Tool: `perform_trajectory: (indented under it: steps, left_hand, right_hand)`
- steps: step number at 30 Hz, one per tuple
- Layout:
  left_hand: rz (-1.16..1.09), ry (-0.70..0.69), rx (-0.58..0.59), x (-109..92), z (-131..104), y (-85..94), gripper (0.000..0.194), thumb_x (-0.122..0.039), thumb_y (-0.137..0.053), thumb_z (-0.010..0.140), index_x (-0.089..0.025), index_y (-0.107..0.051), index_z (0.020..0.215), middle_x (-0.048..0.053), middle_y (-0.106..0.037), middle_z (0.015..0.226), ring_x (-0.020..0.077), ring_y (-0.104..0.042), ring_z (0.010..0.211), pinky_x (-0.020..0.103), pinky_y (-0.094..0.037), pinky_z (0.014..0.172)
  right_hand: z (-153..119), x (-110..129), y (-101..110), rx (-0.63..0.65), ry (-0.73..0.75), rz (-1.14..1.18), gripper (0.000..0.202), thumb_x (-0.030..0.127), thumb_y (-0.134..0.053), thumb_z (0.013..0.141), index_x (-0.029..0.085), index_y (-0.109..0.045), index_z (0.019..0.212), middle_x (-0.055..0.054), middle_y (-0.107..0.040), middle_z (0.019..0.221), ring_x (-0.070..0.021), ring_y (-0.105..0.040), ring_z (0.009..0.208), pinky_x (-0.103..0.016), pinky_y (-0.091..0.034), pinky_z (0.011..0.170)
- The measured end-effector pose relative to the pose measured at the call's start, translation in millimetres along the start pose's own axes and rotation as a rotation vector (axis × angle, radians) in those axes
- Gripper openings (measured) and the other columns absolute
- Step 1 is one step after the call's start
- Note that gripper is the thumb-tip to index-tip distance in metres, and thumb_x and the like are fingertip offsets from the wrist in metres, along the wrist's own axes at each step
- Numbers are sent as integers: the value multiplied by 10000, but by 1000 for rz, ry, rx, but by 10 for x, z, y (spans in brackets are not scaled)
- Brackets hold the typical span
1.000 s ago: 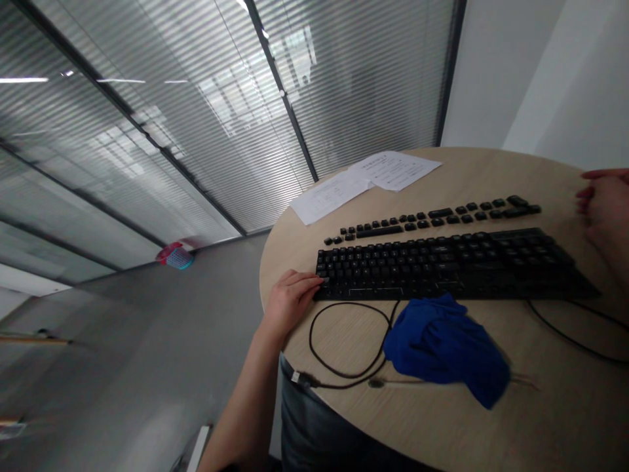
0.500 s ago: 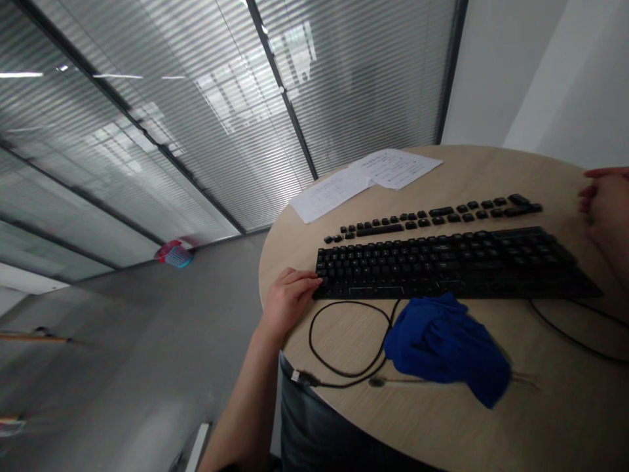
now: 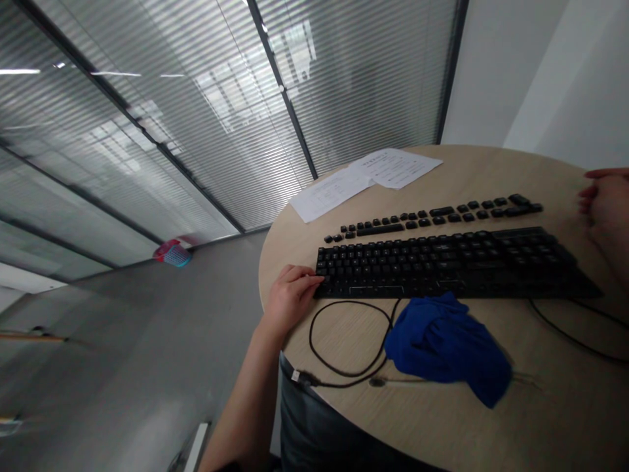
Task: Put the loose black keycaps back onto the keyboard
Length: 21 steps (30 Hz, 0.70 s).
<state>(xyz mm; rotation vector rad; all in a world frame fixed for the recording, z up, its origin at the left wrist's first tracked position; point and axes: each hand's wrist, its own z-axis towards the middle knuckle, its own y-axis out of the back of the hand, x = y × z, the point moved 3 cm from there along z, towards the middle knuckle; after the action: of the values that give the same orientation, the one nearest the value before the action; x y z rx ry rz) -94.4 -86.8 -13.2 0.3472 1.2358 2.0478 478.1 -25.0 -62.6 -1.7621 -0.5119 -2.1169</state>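
A black keyboard (image 3: 417, 269) lies across the table, with a bare strip without caps along its near side. My left hand (image 3: 291, 295) is at its left end, fingers and thumb closed together on the corner; whether a single keycap is between them I cannot make out. Behind the keyboard, loose black keycaps (image 3: 423, 221) are laid out in two rows, among them a long space bar (image 3: 380, 229). At the right edge of the view my right hand (image 3: 607, 203) is partly cut off, one finger stretched out and apart from the curled others, with nothing visible in it.
A crumpled blue cloth (image 3: 442, 337) lies before the keyboard, over a thin rod-like tool (image 3: 403, 381). A looped black cable (image 3: 310, 334) ends in a USB plug (image 3: 297, 376) at the near edge of the round table (image 3: 540, 419). Printed papers (image 3: 339, 190) lie at the back; a basket (image 3: 174, 254) stands on the floor.
My left hand's fingers have shifted very slightly over the keyboard's left corner. The keyboard, keycaps, cloth and my right hand look the same.
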Motion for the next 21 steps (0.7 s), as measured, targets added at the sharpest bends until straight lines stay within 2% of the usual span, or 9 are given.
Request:
perform_trajectory:
  steps: [9,16,21]
  left_hand:
    - [-43,95,100,-12,14,7,234,-325,-575,991,-213,-781,990,81,-665,991,220,-613,939,403,-535,850]
    - [-65,43,33,-41,-50,33,257,-338,-573,980,-207,-743,1122,98,-661,1105,230,-622,1027,411,-538,918]
    - [-19,21,39,-50,-44,30,248,-329,-559,988,-203,-764,1048,97,-682,1103,220,-629,975,406,-542,885]
  right_hand:
    - [-7,0,11,1,-4,9,483,143,-538,664,140,-789,1077,-28,-575,662,-66,-474,436,-92,-337,305]
    - [103,-115,-6,-10,13,16,502,150,-510,634,147,-794,1047,-15,-572,632,-70,-478,426,-100,-348,313]
    - [109,-114,-1,-32,37,25,476,146,-508,629,129,-795,1008,-21,-578,622,-64,-464,406,-103,-353,309]
